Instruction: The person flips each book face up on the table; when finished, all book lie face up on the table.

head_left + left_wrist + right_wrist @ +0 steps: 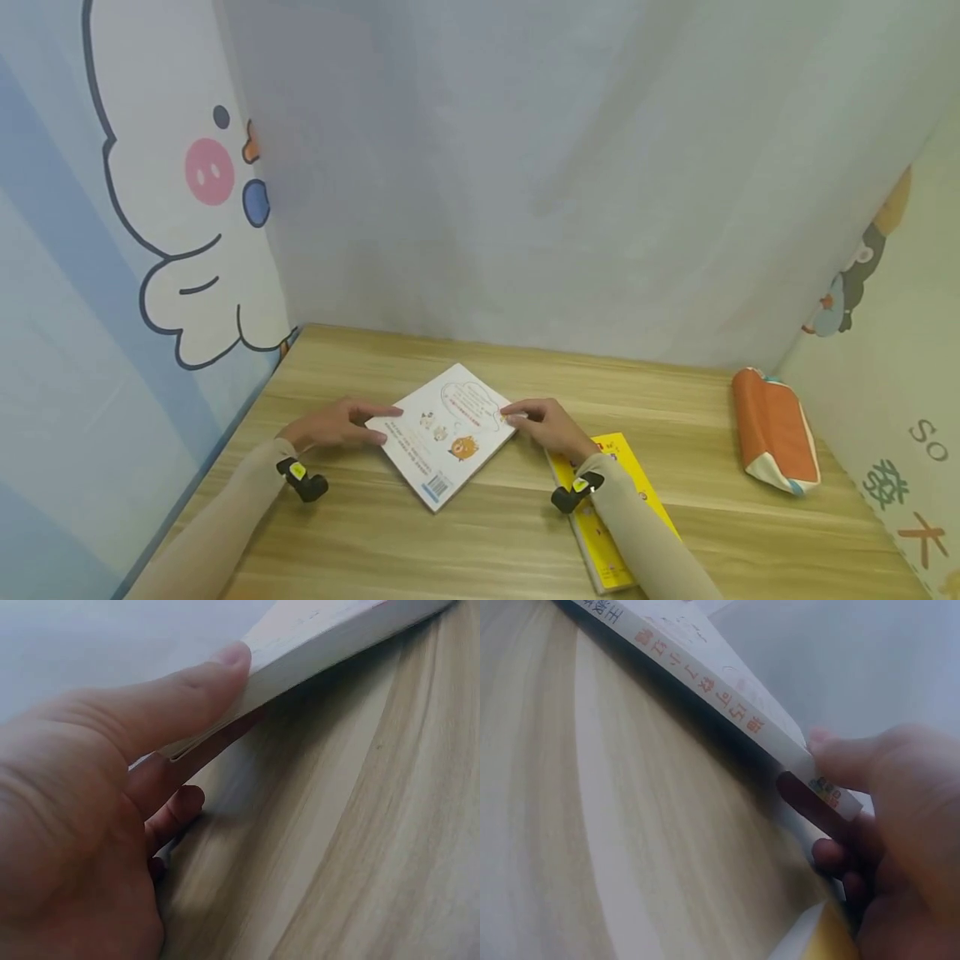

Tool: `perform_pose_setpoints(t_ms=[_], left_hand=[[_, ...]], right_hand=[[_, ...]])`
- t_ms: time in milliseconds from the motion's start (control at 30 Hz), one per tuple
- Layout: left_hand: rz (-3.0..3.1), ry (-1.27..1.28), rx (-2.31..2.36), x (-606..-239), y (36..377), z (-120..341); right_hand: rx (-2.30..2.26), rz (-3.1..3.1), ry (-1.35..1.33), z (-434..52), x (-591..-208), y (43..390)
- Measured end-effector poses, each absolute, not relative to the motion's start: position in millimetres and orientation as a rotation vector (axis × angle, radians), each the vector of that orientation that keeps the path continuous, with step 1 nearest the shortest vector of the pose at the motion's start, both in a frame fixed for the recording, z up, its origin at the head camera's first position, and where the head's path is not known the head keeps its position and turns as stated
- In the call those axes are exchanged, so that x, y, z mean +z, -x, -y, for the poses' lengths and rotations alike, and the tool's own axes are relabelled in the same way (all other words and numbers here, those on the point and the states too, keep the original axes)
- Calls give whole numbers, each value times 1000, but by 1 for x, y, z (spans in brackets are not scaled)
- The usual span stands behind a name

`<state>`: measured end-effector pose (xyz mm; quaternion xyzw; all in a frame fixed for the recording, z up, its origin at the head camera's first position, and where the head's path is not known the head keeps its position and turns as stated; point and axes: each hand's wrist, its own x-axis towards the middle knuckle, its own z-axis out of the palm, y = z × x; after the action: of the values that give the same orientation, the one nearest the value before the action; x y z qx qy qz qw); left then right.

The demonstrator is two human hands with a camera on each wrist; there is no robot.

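A white book (442,433) with a printed back cover, a barcode and small cartoon figures is held between both hands over the wooden table. My left hand (333,423) pinches its left corner, thumb on top and fingers beneath, as the left wrist view shows. At the opposite corner my right hand (551,425) pinches the book, thumb above and fingers under the spine (705,686), which carries orange characters. In both wrist views a shadowed gap lies between the book's underside and the table. Beneath my right forearm lies a yellow book (618,500), partly hidden by the sleeve.
An orange and white pencil case (776,429) rests at the table's right side. The wooden table (337,542) meets a grey curtain (525,208) at the back. Cartoon-printed cloth walls stand on the left (150,317) and right (847,392).
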<state>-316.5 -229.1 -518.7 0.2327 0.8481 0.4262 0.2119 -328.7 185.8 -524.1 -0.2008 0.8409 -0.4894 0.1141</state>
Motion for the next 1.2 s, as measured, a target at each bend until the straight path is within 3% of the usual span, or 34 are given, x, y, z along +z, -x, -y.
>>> perform_pose_setpoints(t_ms=[1200], left_hand=[[-2425, -668, 1178, -523, 310, 229]], right_hand=[[-1376, -2503, 685, -185, -525, 328]])
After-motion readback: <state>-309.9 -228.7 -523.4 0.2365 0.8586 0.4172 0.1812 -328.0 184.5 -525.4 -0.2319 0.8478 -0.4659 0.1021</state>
